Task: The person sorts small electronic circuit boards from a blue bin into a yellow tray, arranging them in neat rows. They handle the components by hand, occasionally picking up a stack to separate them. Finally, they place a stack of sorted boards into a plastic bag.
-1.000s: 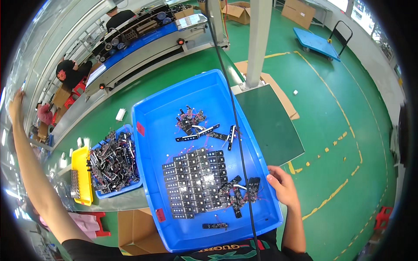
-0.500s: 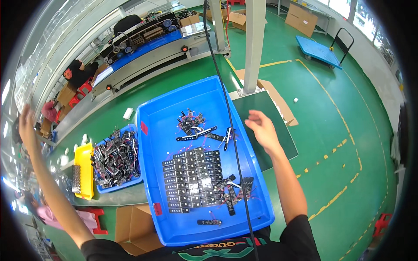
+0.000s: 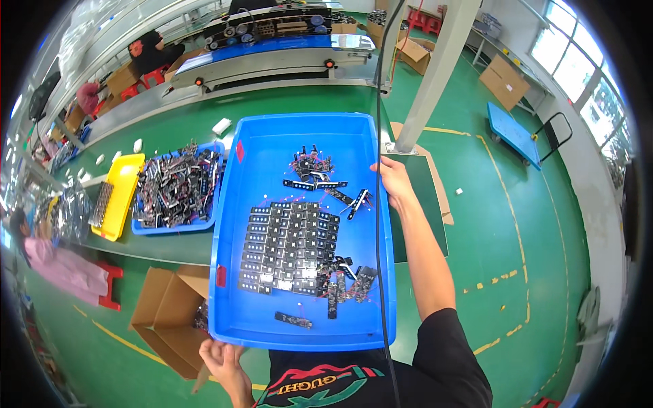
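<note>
A large blue plastic tray (image 3: 299, 334) lies in front of me. My left hand (image 3: 224, 360) has its fingers curled at the near left corner of the tray, partly hidden under the rim. My right hand (image 3: 393, 180) grips the tray's right rim toward the far end, thumb over the edge. Inside, black strip-shaped electronic modules (image 3: 289, 245) lie in tight rows. A tangled heap of wired modules (image 3: 313, 163) sits at the far end, and several loose ones lie at the right and near side.
Left of the tray stand a smaller blue bin (image 3: 178, 228) heaped with modules and a yellow tray (image 3: 122, 177). An open cardboard box (image 3: 163, 319) is below at left. A black cable (image 3: 381, 204) hangs across the tray's right side. Beyond are a conveyor (image 3: 272, 61) and a post (image 3: 435, 81).
My left hand has come down from the far left to the tray's near left corner. My right hand has closed on the right rim. The view has shifted, and the tray appears straighter.
</note>
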A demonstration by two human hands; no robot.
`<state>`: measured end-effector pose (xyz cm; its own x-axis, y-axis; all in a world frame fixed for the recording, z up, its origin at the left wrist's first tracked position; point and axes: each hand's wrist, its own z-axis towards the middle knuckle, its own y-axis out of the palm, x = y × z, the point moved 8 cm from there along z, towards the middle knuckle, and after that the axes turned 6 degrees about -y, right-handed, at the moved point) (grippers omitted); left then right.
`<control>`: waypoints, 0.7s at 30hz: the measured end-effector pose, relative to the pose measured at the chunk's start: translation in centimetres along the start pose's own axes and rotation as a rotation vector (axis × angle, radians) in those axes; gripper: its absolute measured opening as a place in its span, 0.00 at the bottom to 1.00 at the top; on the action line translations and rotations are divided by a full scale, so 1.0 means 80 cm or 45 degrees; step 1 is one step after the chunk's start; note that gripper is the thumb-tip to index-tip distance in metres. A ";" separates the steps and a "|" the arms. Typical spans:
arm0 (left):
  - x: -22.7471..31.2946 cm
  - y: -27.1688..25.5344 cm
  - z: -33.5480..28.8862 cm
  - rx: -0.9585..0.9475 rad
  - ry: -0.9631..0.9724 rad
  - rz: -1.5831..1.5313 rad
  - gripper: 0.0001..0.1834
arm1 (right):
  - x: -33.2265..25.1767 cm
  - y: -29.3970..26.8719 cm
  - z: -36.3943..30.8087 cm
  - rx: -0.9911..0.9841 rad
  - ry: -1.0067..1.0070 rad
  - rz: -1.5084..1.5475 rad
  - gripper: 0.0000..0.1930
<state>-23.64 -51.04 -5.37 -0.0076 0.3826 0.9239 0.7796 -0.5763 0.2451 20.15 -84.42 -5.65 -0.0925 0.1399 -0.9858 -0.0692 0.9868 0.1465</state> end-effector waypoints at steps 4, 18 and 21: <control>0.000 0.002 0.009 0.113 0.177 0.113 0.39 | -0.011 -0.015 -0.036 0.082 -0.170 -0.240 0.17; 0.086 0.064 0.050 -0.230 0.514 0.225 0.42 | -0.001 -0.138 -0.237 0.467 -0.283 -0.143 0.19; 0.105 0.093 0.085 -0.381 0.504 0.278 0.41 | -0.014 -0.154 -0.288 0.623 -0.206 -0.187 0.19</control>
<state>-13.63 -47.25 2.22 -0.1462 -0.0371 0.9886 0.5778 -0.8143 0.0549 -1.79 -98.61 -4.47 0.0405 -0.0301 -0.9987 0.4051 0.9142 -0.0111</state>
